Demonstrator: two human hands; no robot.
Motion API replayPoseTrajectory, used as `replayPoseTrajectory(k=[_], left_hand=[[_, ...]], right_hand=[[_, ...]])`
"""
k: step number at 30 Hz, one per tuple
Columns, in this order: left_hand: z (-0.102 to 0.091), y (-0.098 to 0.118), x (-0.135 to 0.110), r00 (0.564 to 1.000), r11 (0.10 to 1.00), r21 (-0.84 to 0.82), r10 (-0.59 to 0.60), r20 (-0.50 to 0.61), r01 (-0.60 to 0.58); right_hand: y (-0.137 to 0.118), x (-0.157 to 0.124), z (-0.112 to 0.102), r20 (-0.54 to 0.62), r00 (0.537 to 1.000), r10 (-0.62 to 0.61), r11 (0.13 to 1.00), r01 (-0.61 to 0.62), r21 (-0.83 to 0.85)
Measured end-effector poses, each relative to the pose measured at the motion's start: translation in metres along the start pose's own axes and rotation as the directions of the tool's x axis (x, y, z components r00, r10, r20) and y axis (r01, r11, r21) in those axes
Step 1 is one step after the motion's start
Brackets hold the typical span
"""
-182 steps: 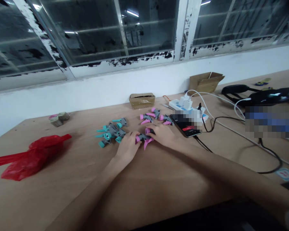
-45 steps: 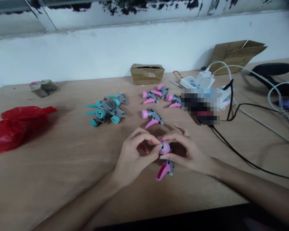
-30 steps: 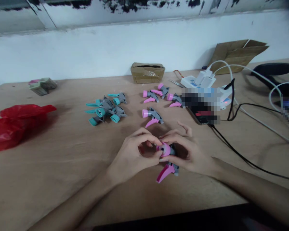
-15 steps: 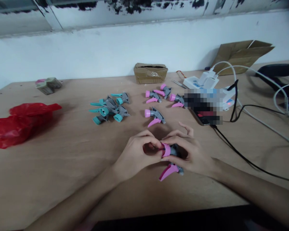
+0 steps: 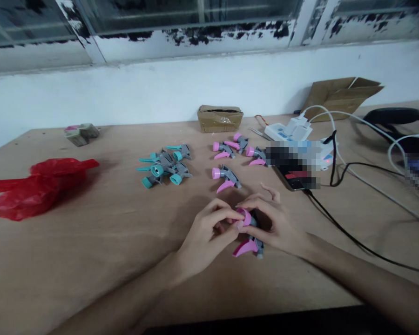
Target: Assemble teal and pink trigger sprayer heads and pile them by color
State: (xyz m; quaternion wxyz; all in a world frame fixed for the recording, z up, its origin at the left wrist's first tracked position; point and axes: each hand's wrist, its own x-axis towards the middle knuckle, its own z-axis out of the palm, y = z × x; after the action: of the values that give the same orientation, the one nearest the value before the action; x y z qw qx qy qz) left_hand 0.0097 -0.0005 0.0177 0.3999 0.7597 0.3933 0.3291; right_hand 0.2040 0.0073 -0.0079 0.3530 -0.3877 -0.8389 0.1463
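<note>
A grey trigger sprayer head with a pink collar and pink trigger (image 5: pixel 245 248) is between my hands, just above the wooden table (image 5: pixel 125 260). My right hand (image 5: pixel 275 223) grips its grey body from the right, thumb below and fingers above. My left hand (image 5: pixel 209 230) has thumb and index finger pinched at the pink collar's open end; the fingertips partly hide the inside. Beyond my hands lies another pink-and-grey sprayer head (image 5: pixel 226 177), with several more pink ones (image 5: pixel 224 150) behind it. Several teal-and-grey sprayer heads (image 5: pixel 164 165) are heaped to the left.
A red plastic bag (image 5: pixel 43 188) lies at the left, with a small bundle (image 5: pixel 82 134) behind it. Against the wall stand a small cardboard box (image 5: pixel 219 119) and a larger one (image 5: pixel 338 97). A phone (image 5: pixel 289 174), power strip (image 5: pixel 279 132) and cables occupy the right.
The view has tilted up slightly. My left fingers have shifted at the collar, index finger now lying across its open end. My right hand keeps its hold on the sprayer head.
</note>
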Motion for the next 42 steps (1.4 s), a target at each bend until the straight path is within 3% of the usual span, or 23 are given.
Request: replayPoseTrajectory(k=[4,8,12,17,22,27,33,38,42], left_hand=[[-0.002,-0.001,-0.001,0.998,0.999,0.012,0.052,-0.023,-0.052],[-0.007,-0.003,0.000,0.971,0.987,0.103,0.138,-0.196,-0.119],[-0.014,-0.010,0.003,0.928,0.984,0.155,0.137,-0.346,-0.088],[-0.020,-0.024,0.010,0.899,0.991,0.132,0.090,-0.429,-0.036],[-0.024,-0.032,0.015,0.852,0.993,0.117,0.066,-0.519,-0.005],[-0.026,-0.034,0.016,0.852,0.987,0.157,0.068,-0.519,0.017],[-0.021,-0.035,0.015,0.874,0.982,0.190,0.091,-0.478,0.001],[-0.020,-0.038,0.015,0.878,0.984,0.176,0.090,-0.470,-0.007],[-0.020,-0.037,0.015,0.878,0.984,0.176,0.085,-0.471,-0.001]], right_hand=[[0.003,0.002,-0.001,-0.014,1.000,-0.020,0.999,0.020,-0.044],[0.004,0.006,-0.006,-0.078,0.997,-0.020,0.994,0.011,-0.110],[0.009,0.020,-0.017,-0.106,0.994,-0.030,0.979,0.007,-0.206],[0.025,0.068,-0.023,0.053,0.997,-0.051,0.974,0.062,-0.218],[0.042,0.112,-0.001,0.238,0.971,-0.010,0.945,0.087,-0.314],[0.054,0.120,0.015,0.278,0.961,-0.007,0.938,0.102,-0.331],[0.053,0.121,0.006,0.286,0.958,0.008,0.935,0.094,-0.342],[0.062,0.146,-0.003,0.208,0.974,0.087,0.913,0.005,-0.408],[0.083,0.174,0.004,0.131,0.974,0.184,0.861,-0.095,-0.499]])
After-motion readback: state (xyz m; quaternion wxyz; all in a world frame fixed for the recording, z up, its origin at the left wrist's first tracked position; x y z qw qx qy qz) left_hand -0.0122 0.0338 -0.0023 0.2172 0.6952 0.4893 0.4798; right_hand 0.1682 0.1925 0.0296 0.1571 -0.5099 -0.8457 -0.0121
